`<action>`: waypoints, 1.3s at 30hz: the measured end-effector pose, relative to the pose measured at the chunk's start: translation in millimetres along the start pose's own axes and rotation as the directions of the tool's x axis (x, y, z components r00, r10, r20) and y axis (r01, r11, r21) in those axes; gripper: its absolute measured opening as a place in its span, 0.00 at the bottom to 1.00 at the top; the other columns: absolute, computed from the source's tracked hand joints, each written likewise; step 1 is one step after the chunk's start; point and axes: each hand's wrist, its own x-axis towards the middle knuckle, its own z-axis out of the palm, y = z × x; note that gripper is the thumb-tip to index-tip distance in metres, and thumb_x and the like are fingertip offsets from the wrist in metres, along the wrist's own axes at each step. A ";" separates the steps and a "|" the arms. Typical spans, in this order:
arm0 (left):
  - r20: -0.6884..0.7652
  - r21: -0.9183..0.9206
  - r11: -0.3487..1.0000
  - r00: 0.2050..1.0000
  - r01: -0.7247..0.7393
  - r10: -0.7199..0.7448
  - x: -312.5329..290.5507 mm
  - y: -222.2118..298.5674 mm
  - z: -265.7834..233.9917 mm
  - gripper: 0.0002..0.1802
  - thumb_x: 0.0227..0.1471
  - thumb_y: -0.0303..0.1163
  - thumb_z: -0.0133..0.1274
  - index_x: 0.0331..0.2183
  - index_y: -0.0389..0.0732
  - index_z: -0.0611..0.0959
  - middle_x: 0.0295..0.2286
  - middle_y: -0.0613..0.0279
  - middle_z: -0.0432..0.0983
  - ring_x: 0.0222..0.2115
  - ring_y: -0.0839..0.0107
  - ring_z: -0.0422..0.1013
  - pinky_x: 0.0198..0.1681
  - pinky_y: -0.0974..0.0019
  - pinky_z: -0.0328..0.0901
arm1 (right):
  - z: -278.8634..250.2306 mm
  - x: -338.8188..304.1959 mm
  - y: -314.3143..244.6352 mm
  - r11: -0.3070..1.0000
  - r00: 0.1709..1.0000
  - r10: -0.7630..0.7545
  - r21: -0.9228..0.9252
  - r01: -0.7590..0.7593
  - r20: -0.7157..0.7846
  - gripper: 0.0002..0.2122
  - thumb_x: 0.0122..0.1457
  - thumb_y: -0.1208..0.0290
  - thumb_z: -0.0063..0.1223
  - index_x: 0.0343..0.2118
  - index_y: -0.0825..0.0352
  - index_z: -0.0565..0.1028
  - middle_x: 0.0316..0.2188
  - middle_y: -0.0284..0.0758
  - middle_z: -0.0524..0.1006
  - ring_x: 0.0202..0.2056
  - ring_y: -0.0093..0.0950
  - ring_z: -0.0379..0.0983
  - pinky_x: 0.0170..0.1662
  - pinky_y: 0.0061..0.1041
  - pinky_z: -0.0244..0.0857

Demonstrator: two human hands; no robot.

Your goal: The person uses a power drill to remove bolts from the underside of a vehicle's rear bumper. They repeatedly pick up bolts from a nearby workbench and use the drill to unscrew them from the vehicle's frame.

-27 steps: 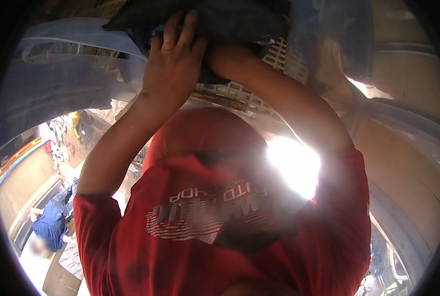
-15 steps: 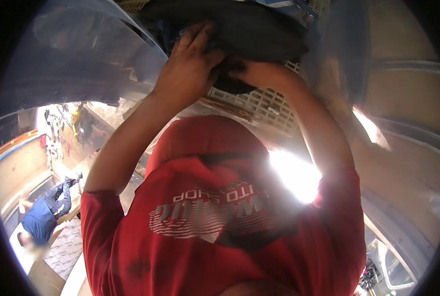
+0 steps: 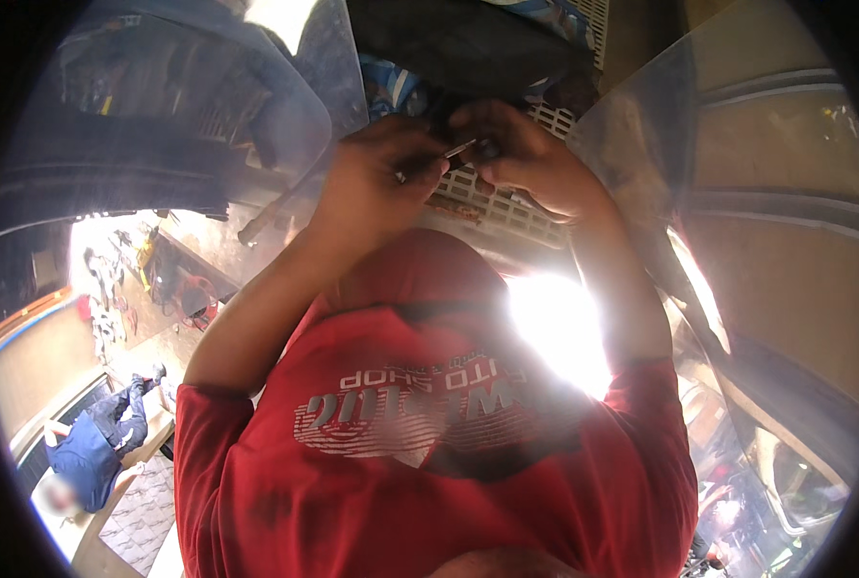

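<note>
Both my arms reach up from my red shirt [image 3: 429, 453] to the top of the view. My left hand [image 3: 372, 183] pinches a thin metal rod [image 3: 456, 149] between fingers and thumb. My right hand [image 3: 531, 159] meets it, fingers closed on a small dark part [image 3: 487, 146] at the rod's tip. The hands touch each other over a white lattice panel [image 3: 487, 202]. Just above them hangs a dark bulky object [image 3: 468, 48], partly hidden by blue patterned cloth [image 3: 386, 82].
Curved glossy grey surfaces surround the hands on the left [image 3: 160, 125] and right [image 3: 776, 193]. A bright glare [image 3: 559, 328] sits by my right forearm. At the lower left, a person in blue clothes [image 3: 92, 453] is low down by a bench.
My hands have come down off the dark bulky object and closed together on the thin rod and small part. The view has shifted, showing more of the left side.
</note>
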 end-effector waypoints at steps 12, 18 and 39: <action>0.024 -0.234 0.905 0.932 0.357 -0.361 -46.4 32.7 -33.6 0.07 0.55 0.24 0.62 0.37 0.34 0.83 0.31 0.62 0.82 0.32 0.78 0.76 0.38 0.72 0.71 | 20.9 -23.1 -21.2 0.945 0.972 0.209 0.277 -0.174 -0.103 0.20 0.68 0.69 0.53 0.60 0.69 0.65 0.41 0.41 0.77 0.37 0.32 0.80 0.39 0.28 0.77; 0.039 -0.266 0.865 0.901 0.425 -0.432 -61.9 41.5 -32.2 0.05 0.57 0.24 0.60 0.36 0.34 0.82 0.29 0.62 0.82 0.29 0.79 0.76 0.35 0.72 0.70 | 30.8 -13.8 -22.2 0.961 0.986 0.159 0.220 -0.166 0.050 0.15 0.67 0.70 0.54 0.53 0.69 0.70 0.35 0.37 0.77 0.30 0.24 0.76 0.32 0.24 0.71; -0.029 0.008 0.985 0.985 0.172 -0.172 -67.5 56.3 -42.8 0.08 0.54 0.25 0.60 0.38 0.37 0.85 0.26 0.53 0.80 0.24 0.66 0.77 0.30 0.63 0.70 | 52.8 -6.5 -18.3 0.996 0.992 0.030 -0.092 -0.019 0.124 0.10 0.57 0.79 0.54 0.42 0.67 0.72 0.37 0.32 0.74 0.35 0.16 0.70 0.37 0.19 0.67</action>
